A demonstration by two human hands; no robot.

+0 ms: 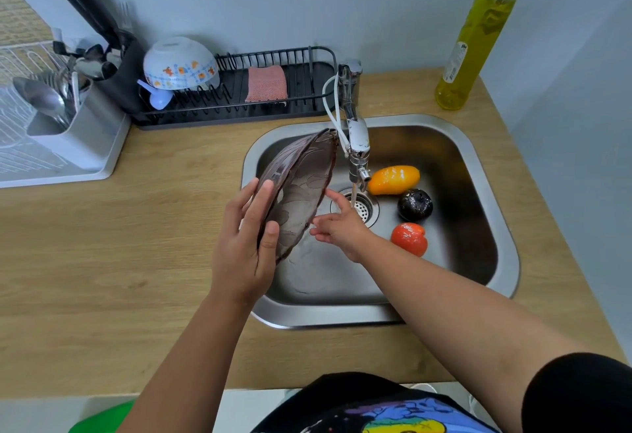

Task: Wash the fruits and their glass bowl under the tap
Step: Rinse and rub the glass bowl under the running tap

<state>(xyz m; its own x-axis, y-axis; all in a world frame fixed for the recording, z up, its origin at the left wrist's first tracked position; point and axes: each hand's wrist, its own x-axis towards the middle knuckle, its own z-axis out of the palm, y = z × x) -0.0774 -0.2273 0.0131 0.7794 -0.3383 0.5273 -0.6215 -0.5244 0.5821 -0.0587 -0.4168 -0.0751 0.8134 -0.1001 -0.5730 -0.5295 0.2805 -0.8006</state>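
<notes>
Glass bowl (297, 189) tilted on edge above the sink (492, 172), just left of the running tap (357, 145), gripped at its lower rim by the left hand (246, 244). Right hand (338, 224) open, fingers spread beside the bowl, holding nothing. Yellow fruit (393, 179), dark fruit (415, 205) and red fruit (409, 238) lying in the sink.

We had one head-worn wide-angle view, looking steeply down from close above the sink (492, 165); the tap (355, 138) stood toward twelve o'clock, the counter (136, 261) toward nine.
</notes>
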